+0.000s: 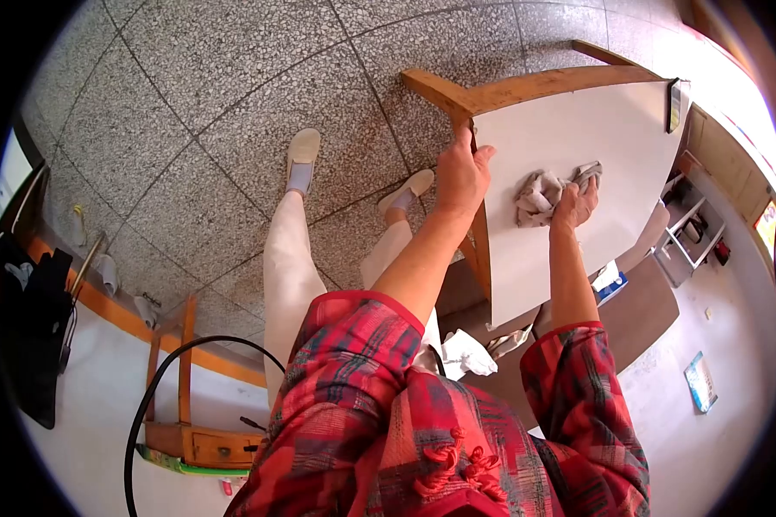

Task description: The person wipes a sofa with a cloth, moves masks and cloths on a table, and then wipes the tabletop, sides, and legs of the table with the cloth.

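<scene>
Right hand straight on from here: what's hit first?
The grey cloth at the right hand's fingertips; beyond it, bare white panel, then probably the wooden rail. Depth is unclear.

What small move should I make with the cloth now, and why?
Probably slide the cloth toward the white tabletop corner nearest the body: bare surface lies that way, the right hand is on the cloth, and the left hand holds the edge.

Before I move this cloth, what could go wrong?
The cloth under the right hand is bunched, so it may drag unevenly. A wide sweep across the white tabletop could knock the dark object at its far corner. The left hand holds just one edge; hard pushing might shift the tabletop.
</scene>
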